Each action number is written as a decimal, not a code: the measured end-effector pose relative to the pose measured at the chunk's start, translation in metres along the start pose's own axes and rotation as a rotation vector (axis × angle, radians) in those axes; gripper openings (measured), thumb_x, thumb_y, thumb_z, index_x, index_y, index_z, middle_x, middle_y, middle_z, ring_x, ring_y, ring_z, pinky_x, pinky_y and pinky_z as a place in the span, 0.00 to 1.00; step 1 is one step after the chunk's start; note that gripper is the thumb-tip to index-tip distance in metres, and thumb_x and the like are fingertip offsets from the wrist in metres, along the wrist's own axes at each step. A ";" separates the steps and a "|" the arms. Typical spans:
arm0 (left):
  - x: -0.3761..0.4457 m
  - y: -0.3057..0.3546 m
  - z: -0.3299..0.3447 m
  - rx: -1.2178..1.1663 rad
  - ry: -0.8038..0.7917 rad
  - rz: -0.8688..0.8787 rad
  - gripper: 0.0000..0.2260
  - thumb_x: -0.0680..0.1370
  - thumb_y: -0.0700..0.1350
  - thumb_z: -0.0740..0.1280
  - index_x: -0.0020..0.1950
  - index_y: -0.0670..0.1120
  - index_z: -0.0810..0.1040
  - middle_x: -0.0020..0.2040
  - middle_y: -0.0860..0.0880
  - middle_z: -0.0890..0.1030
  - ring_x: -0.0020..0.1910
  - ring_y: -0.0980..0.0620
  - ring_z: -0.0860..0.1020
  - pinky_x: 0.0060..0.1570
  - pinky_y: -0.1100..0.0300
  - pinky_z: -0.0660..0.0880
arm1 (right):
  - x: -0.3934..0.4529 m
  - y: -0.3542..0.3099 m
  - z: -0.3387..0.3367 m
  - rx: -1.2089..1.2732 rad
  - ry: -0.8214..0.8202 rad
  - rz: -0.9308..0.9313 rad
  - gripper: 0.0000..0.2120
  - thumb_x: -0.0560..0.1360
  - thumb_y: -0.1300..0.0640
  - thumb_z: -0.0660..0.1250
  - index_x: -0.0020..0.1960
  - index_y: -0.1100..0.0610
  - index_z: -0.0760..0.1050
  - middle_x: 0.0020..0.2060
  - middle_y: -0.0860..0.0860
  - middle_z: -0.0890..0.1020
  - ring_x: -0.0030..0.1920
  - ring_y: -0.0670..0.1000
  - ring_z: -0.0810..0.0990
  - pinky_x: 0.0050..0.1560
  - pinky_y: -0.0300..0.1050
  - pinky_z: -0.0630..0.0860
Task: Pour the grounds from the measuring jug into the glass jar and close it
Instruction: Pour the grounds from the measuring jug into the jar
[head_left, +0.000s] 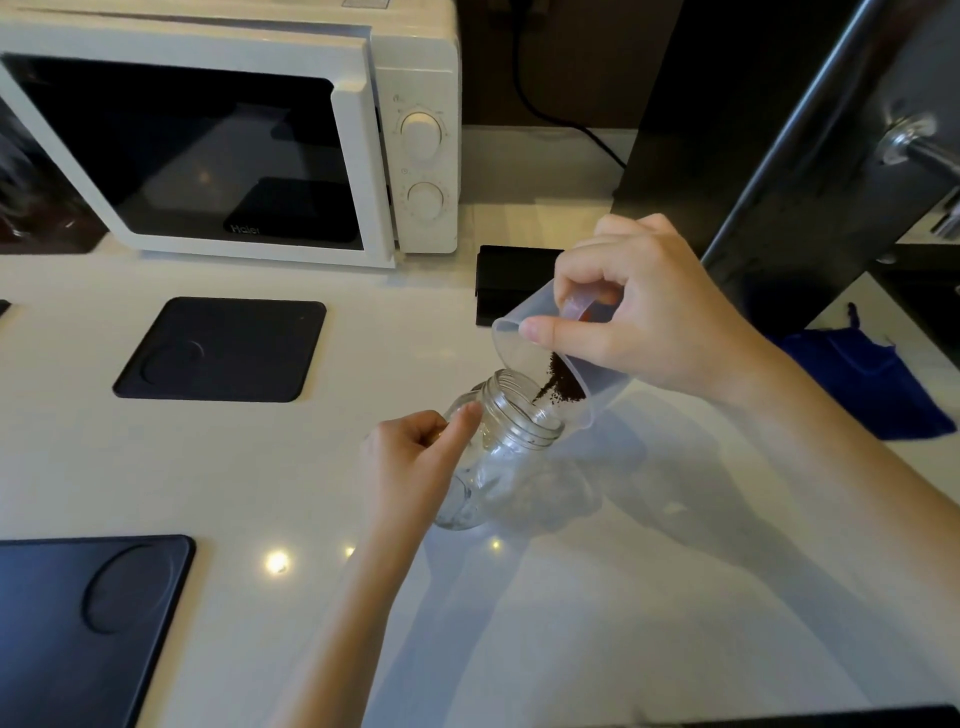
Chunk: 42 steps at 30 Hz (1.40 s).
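A clear glass jar (511, 447) with a threaded open mouth stands tilted on the white counter, its mouth turned up and to the right. My left hand (415, 462) grips its side. Above the mouth, my right hand (639, 317) holds a translucent plastic measuring jug (524, 348) by its handle, tipped steeply with the spout down. Dark grounds (558, 387) slide along the jug's lower wall toward the jar's opening. No lid is in view.
A white microwave (249, 130) stands at the back left. Two black mats lie on the counter (223, 351) (88, 623). A small black block (514, 280) sits behind the jug, and a blue cloth (872, 379) lies to the right.
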<state>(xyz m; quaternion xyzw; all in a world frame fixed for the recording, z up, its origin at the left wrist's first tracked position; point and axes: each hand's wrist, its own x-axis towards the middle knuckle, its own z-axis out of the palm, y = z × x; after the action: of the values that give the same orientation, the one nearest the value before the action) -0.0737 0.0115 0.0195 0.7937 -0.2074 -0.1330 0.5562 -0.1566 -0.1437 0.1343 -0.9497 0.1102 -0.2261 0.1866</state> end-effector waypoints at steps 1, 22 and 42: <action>0.000 0.000 0.000 0.000 0.003 -0.002 0.25 0.71 0.51 0.70 0.24 0.39 0.62 0.23 0.48 0.58 0.25 0.53 0.57 0.24 0.64 0.54 | 0.000 -0.001 -0.001 -0.013 -0.006 -0.003 0.16 0.65 0.43 0.67 0.30 0.54 0.71 0.25 0.44 0.67 0.37 0.49 0.67 0.46 0.43 0.62; 0.001 0.002 0.003 -0.149 0.015 -0.082 0.26 0.71 0.48 0.70 0.19 0.48 0.59 0.17 0.54 0.55 0.20 0.56 0.55 0.22 0.66 0.53 | 0.011 -0.016 0.003 -0.046 -0.034 0.068 0.14 0.66 0.43 0.69 0.28 0.48 0.68 0.29 0.44 0.67 0.44 0.55 0.69 0.45 0.50 0.68; 0.002 0.006 0.002 -0.223 -0.039 -0.121 0.24 0.71 0.47 0.70 0.22 0.44 0.61 0.16 0.55 0.56 0.16 0.57 0.59 0.21 0.68 0.55 | 0.017 -0.029 0.001 -0.122 -0.075 0.020 0.14 0.68 0.47 0.70 0.31 0.55 0.71 0.28 0.45 0.67 0.39 0.49 0.64 0.38 0.42 0.59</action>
<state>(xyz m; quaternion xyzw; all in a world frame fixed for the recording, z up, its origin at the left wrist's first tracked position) -0.0737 0.0076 0.0241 0.7351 -0.1538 -0.2040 0.6280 -0.1380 -0.1218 0.1518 -0.9659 0.1264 -0.1815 0.1348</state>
